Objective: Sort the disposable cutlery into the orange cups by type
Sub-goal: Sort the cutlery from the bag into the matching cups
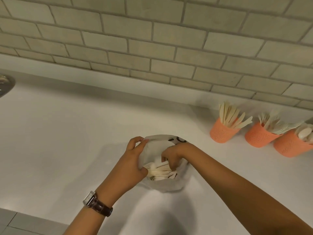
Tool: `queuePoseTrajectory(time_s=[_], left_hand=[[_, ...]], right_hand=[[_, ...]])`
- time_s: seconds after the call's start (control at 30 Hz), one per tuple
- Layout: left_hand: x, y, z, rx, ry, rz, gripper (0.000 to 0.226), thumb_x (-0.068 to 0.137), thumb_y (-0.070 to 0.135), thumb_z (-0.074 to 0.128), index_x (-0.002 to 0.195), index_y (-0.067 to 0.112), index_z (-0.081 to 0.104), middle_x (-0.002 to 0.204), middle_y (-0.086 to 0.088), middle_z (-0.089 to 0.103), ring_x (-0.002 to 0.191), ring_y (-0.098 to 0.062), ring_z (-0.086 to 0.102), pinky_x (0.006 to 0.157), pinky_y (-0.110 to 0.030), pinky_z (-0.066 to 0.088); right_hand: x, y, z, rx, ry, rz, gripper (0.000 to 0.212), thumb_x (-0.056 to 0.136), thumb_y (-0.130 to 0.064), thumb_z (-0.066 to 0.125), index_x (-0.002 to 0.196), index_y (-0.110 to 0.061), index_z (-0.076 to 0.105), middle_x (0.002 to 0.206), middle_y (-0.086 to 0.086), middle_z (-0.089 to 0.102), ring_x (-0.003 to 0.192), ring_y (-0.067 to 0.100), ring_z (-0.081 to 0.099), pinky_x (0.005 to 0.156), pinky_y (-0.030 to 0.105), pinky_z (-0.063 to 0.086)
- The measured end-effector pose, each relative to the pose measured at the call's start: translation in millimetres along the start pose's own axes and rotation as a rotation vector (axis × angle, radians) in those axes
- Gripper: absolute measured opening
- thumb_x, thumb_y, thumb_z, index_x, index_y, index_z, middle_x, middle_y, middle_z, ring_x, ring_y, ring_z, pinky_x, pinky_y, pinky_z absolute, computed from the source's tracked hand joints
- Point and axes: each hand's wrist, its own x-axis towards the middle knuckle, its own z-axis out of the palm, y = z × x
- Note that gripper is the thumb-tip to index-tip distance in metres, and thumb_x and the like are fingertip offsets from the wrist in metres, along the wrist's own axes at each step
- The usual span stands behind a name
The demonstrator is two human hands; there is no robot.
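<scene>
At the far left the metal rim of a sink [5,85] is just showing at the edge of the white counter [67,133], well apart from the work. Moving right, the left hand [133,160], with a wristwatch [94,203] on its arm, is gripping the near side of a white paper bag [166,185], fingers curled over the upper rim and thumb pressing the lower edge, so the mouth is gaping toward the camera. Inside it a loose bundle of pale wooden cutlery [159,169] is lying crosswise. The right hand [174,155] is reaching in from the other side, its fingers curling down around several of those pieces; which types it is closing on cannot be told, since the ends are hidden under the fingers. To do this step well, the left hand should probably be bracing the bag flat on the counter while the right is drawing out a small, even handful with the handles lined up, so nothing is snagging on the paper. Further right, near the tiled wall, three orange cups are standing in a row: the first cup [221,133] is holding what look like knives [232,116], the second cup [259,137] forks [274,123], and the third cup [291,146], partly cut off, spoons [304,131]. Each piece should be checked by its head before it is dropped in.
</scene>
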Motion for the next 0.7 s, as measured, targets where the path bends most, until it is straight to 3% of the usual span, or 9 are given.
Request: queuePoseTrajectory(time_s=[0.13,0.27,0.4,0.53,0.63,0.7], left_hand=[[2.0,0.9,-0.1,-0.032,0.011,-0.011,0.081,0.076,0.003,0.064,0.144,0.027,0.027,0.130,0.019,0.020,0.091,-0.006,0.051,0.069,-0.001,0.040],[4.2,3.3,-0.1,-0.030,0.005,-0.024,0.081,0.077,0.006,0.065,0.144,0.026,0.027,0.130,0.019,0.019,0.087,0.001,0.050,0.068,-0.002,0.041],[4.0,2.0,-0.8,-0.010,-0.005,-0.033,0.081,0.077,0.007,0.065,0.144,0.027,0.026,0.134,0.016,0.021,0.085,0.003,0.049,0.066,-0.003,0.041],[4.5,0.6,-2.4,0.001,-0.007,-0.029,0.081,0.076,0.006,0.065,0.144,0.027,0.027,0.132,0.017,0.021,0.088,0.001,0.049,0.067,-0.003,0.040],[4.6,0.9,-3.7,0.001,-0.015,-0.033,0.080,0.076,0.005,0.065,0.144,0.027,0.027,0.134,0.016,0.021,0.091,-0.004,0.048,0.067,-0.002,0.041],[4.2,1.7,-5.1,0.003,-0.022,-0.034,0.080,0.076,0.005,0.065,0.144,0.026,0.027,0.132,0.018,0.021,0.089,-0.002,0.050,0.066,-0.003,0.041]], right_hand=[[7.4,-2.4,-4.3,0.008,0.013,0.010,0.067,0.078,-0.021,0.070,0.138,-0.012,0.042,0.133,0.006,0.052,0.117,0.026,0.053,0.094,0.037,0.049],[10.5,-4.0,-4.5,-0.009,-0.017,0.009,0.067,0.078,-0.027,0.070,0.137,-0.008,0.043,0.129,0.007,0.056,0.116,0.027,0.054,0.095,0.040,0.049],[10.2,-5.5,-6.4,0.107,-0.113,-0.028,0.054,0.081,-0.039,0.069,0.122,-0.005,0.058,0.107,0.008,0.065,0.098,0.025,0.061,0.092,0.036,0.047],[5.7,-5.9,-8.9,0.180,-0.127,-0.047,0.074,0.073,-0.045,0.075,0.134,-0.014,0.046,0.131,0.003,0.055,0.118,0.022,0.054,0.103,0.034,0.043],[4.0,-3.6,-8.2,0.213,-0.117,-0.064,0.076,0.074,-0.046,0.074,0.136,-0.016,0.043,0.131,0.001,0.053,0.119,0.021,0.052,0.099,0.029,0.042],[2.8,-2.9,-9.0,0.189,-0.141,-0.088,0.069,0.077,-0.036,0.076,0.134,-0.012,0.046,0.131,0.005,0.056,0.119,0.023,0.053,0.092,0.025,0.042]])
